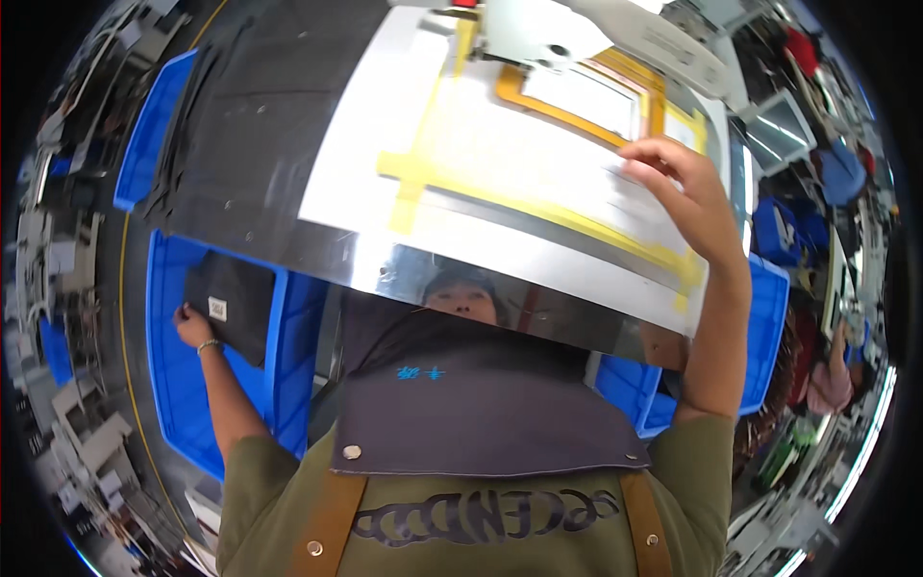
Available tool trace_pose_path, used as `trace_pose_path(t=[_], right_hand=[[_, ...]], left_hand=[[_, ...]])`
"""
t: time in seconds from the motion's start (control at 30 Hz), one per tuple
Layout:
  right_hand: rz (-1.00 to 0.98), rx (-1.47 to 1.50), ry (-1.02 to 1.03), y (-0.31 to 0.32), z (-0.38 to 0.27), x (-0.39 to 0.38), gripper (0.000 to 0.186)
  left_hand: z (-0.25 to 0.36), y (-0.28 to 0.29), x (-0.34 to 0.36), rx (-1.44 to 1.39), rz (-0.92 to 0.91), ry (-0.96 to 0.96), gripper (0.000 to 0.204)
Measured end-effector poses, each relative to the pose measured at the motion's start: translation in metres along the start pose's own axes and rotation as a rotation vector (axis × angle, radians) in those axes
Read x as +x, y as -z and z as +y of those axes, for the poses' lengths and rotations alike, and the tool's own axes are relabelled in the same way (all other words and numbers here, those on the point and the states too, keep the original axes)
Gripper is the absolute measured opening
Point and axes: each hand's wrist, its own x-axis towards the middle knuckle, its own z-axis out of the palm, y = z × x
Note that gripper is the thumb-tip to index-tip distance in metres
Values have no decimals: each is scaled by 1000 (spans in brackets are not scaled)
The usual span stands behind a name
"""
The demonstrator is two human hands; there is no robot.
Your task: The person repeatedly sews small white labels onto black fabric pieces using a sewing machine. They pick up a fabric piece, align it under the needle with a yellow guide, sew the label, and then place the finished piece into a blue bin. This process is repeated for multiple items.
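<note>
My left hand (195,329) reaches down into a blue bin (163,404) at the left. Its fingers close on the left edge of a dark fabric piece (240,298), which carries a small white label. Over the worktable, my right hand (685,188) is bent with thumb and fingers apart, and nothing shows between them. Its fingertips come near or touch the lower edge of an orange rectangular frame (558,108). That frame lies beneath the white head of a sewing machine (538,38), which partly covers it.
Yellow tape (500,192) lines the white work surface, edged by a shiny metal plate (404,274). Dark sheets (269,144) lie on the table's left part. Another blue bin (769,327) stands below right. Far right, another person (832,380) sits among machines.
</note>
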Motion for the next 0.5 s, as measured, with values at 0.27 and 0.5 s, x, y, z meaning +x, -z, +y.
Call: trace_pose_path(t=[0.27,0.5], right_hand=[[161,-238,307,-52,7,8,14],[227,-235,352,-65,21,11,13]], left_hand=[[300,106,-45,-561,484,-443,33],[493,144,-156,-981,-891,-1070,23]])
